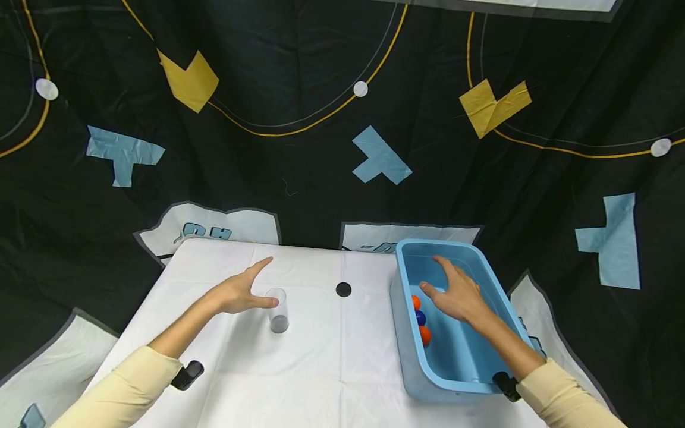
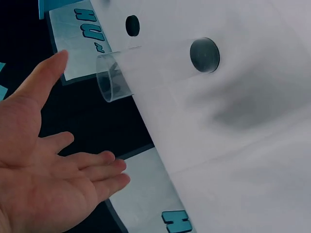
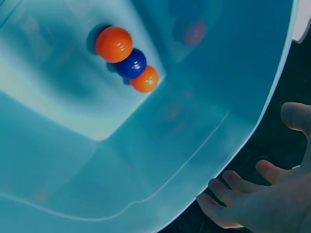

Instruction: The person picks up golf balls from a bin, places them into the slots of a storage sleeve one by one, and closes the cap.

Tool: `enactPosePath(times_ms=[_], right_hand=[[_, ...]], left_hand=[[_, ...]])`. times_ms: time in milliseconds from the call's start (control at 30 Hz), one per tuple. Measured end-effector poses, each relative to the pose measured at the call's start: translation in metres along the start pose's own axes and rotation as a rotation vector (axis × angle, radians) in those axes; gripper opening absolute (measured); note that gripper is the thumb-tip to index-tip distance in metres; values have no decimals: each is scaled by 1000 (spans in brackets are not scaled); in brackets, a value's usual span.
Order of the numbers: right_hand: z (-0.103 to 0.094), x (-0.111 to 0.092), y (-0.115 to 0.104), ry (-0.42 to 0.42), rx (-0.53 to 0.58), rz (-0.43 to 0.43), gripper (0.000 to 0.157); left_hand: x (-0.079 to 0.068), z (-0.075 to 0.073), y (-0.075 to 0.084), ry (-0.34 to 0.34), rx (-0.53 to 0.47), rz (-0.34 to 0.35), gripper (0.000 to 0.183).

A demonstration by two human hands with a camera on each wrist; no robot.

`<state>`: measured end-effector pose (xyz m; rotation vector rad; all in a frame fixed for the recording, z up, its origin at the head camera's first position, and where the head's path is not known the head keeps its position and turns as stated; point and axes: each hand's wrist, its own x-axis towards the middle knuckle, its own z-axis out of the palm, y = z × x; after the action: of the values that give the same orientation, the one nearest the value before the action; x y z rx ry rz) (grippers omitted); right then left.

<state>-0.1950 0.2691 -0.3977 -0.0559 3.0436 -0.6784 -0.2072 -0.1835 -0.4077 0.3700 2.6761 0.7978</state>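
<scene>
A clear plastic tube-like cup (image 1: 278,312) with a dark bottom stands upright on the white table. Beside it my left hand (image 1: 235,295) hovers with thumb and fingers spread apart; in the left wrist view the palm (image 2: 53,179) holds nothing. Over the light blue bin (image 1: 398,309) on the right is my right hand (image 1: 455,294), its fingers apart and nothing between them. Two orange balls (image 3: 114,44) and a dark blue ball (image 3: 131,64) lie together in a row on the bin's floor, along its left side in the head view, partly hidden there by the wall.
A black round spot (image 1: 343,289) marks the white table (image 1: 310,368) between cup and bin. Behind the table hangs a black cloth (image 1: 299,184) with blue and yellow tape pieces. The bin's tall walls surround the balls.
</scene>
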Motion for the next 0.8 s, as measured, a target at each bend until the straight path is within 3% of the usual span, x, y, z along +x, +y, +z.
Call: enactPosePath(times_ms=[167,333,800], right_hand=[[-2,0,-4,-10,65,-21,72],[-4,0,-9,-39,120,12,71],[-4,3,-7,-70,153,77,67]], left_hand=[[-1,5,-5,-2,-25,-22,105],[1,13,-15,8,-71,-38,103],[11,51,-45,53,-129,-65,94]])
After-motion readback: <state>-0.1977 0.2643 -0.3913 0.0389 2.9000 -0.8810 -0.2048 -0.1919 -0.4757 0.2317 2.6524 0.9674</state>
